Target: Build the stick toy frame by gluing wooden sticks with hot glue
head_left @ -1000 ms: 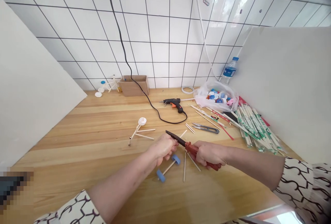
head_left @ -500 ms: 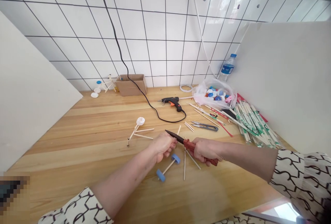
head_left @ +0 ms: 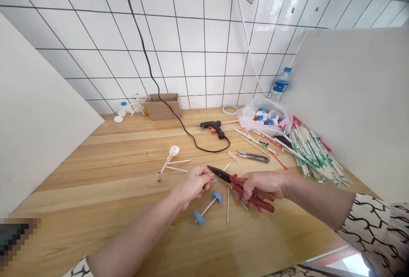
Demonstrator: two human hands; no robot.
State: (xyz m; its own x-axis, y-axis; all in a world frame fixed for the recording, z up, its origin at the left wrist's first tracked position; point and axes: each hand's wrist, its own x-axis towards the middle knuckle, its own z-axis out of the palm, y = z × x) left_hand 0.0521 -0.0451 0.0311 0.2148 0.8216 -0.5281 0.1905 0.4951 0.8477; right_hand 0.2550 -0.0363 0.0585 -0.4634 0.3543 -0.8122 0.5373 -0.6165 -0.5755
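My right hand grips the red handles of a pair of shears, whose dark blades point left toward my left hand. My left hand is closed in a pinch on a short piece of wooden stick beside the blade tips. Just below my hands a stick axle with two blue bottle caps lies on the wooden table. Loose cut sticks lie next to it.
A white-cap stick frame lies to the left. Behind are a glue gun with its black cord, grey snips, a bag of caps, wrapped chopsticks, a cardboard box, a water bottle and white side panels.
My hands have drawn slightly apart. The shears' handles have spread open in my right hand. My left hand has pulled back to the left with the short stick piece.
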